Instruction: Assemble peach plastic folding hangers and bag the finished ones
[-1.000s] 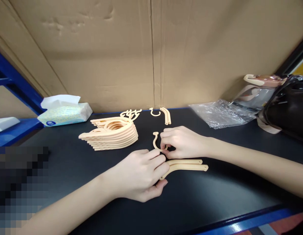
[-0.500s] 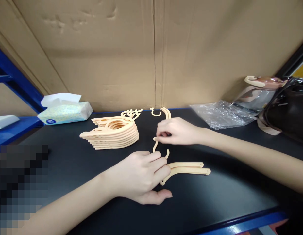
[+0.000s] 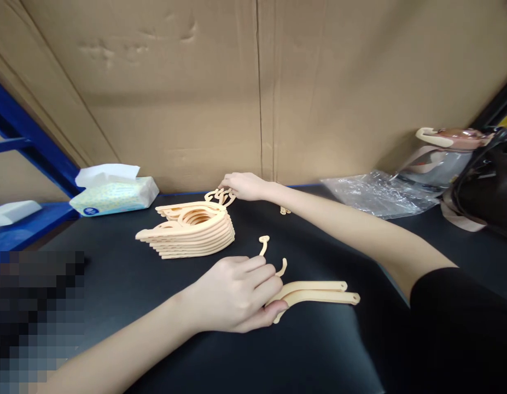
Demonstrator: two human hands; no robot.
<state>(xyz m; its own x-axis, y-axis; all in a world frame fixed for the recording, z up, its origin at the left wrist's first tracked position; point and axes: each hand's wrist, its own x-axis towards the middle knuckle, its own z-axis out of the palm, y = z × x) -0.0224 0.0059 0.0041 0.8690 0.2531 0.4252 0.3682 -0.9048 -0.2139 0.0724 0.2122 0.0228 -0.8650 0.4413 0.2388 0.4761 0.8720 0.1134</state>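
Observation:
My left hand [image 3: 240, 295] is closed over two cream plastic hanger arms [image 3: 319, 293], its thumb pressed on them at their curved end. A loose cream hanger hook [image 3: 264, 245] pokes out from under those fingers, its stem end pointing away from me. At the back of the table, my right hand [image 3: 244, 186] reaches with bent, closed fingers beside the hooks [image 3: 217, 195] of a stack of hangers. Its fingertips are partly hidden, so what they grip does not show. The folded cream hangers [image 3: 191, 232] lie stacked left of centre.
A tissue pack [image 3: 114, 196] stands at the back left, beside a blue frame [image 3: 44, 158]. Further cream hanger parts [image 3: 285, 210] lie partly behind my right forearm. At the right are a clear plastic bag [image 3: 372, 194], a drink bottle [image 3: 437, 158] and a black bag [image 3: 487, 186].
My right hand has left the loose hook's stem and moved back and left to the stack's hooks. My left thumb has closed down onto the hanger arms.

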